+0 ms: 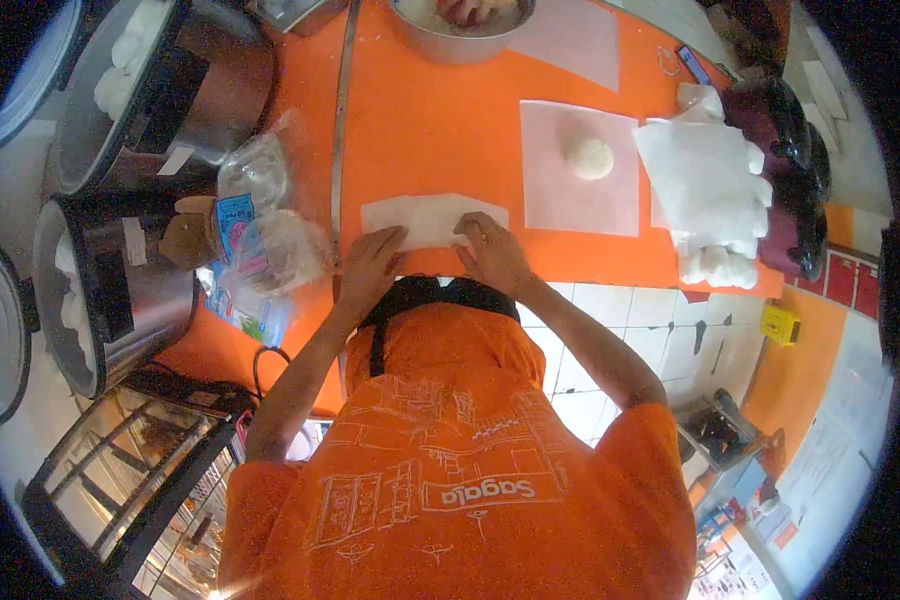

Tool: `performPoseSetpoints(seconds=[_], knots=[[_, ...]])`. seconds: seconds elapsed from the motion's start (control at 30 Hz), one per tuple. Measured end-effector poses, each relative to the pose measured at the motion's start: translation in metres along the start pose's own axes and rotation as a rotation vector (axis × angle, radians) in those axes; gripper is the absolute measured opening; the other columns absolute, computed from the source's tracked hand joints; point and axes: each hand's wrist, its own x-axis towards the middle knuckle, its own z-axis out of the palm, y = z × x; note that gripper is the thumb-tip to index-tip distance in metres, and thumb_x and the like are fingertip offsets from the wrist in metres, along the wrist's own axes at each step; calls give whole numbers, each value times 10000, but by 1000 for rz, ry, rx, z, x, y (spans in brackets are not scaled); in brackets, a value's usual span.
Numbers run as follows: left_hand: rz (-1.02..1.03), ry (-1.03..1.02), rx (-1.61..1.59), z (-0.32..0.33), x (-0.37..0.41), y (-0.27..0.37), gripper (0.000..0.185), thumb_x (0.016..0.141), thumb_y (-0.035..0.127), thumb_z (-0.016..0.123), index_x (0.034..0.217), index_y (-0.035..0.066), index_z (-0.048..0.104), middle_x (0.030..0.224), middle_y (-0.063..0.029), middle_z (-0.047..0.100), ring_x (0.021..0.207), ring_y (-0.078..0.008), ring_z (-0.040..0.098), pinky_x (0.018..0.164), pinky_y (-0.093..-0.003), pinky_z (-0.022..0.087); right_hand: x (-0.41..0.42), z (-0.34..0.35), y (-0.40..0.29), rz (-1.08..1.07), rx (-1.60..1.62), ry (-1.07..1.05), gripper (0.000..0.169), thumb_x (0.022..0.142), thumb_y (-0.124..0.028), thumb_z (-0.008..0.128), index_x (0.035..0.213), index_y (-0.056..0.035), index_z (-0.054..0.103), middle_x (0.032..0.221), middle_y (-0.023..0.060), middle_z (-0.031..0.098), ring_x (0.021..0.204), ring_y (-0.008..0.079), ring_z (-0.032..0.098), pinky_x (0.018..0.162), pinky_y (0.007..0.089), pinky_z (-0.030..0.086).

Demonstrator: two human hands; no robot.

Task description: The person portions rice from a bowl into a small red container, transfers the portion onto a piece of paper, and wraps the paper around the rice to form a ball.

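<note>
At the near edge of the orange tabletop, both my hands rest on a folded white paper or wrapper (pixel 436 217). My left hand (pixel 375 262) lies on its left end, fingertips pressed to the surface. My right hand (pixel 493 251) is on its right end, fingers bent. What lies inside or under the paper is hidden. To the right, a round white dough ball (pixel 591 158) sits on a square white sheet (pixel 562 206). Farther right, a sheet of white paper (pixel 694 172) covers several white rolls or wrapped pieces (pixel 720 268).
A metal bowl (pixel 461 49) stands at the far edge, with a hand partly seen in it. Clear plastic bags and packets (pixel 270 247) lie at the left, beside large dark-handled pots (pixel 146 277) holding white pieces. A phone (pixel 694 66) lies at the far right.
</note>
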Motion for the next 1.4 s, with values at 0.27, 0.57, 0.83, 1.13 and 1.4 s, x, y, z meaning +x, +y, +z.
performPoseSetpoints(seconds=[0.27,0.57,0.83,1.13,1.4], knots=[[-104,-139,-257,1,2,-24,289,862,123,629,1151,106,635,1155,-101,642,1079,-298,592,977,-414,466,-25,-2,65,-261,-312,-88,315,838,-178,609,1136,-78,608,1139,130,614,1110,308,560,990,489,408],[-242,-197,-186,-10,24,-38,209,839,194,649,1001,62,658,1068,-106,655,1063,-310,590,919,-435,475,37,-30,41,89,-373,-470,344,807,-192,664,1135,-127,581,1024,42,658,1024,268,549,869,410,409],[-348,31,266,-9,84,-1,300,691,227,782,905,55,662,904,-161,644,927,-341,624,801,-448,500,45,-8,31,351,-301,-100,355,733,-289,749,1019,-124,618,1040,104,629,1101,301,523,895,443,402],[-392,-509,-17,-23,91,-14,222,671,179,741,881,123,696,971,-103,653,970,-293,588,806,-447,473,42,-3,75,356,292,-366,247,736,-172,719,961,-101,648,1008,79,636,1034,294,580,948,414,432],[228,-238,256,-12,44,-17,325,787,99,605,1111,100,628,1191,-127,585,1064,-349,541,908,-489,438,1,5,58,-254,-231,-210,261,762,-88,651,1018,-44,621,988,67,630,1017,250,580,906,399,470]])
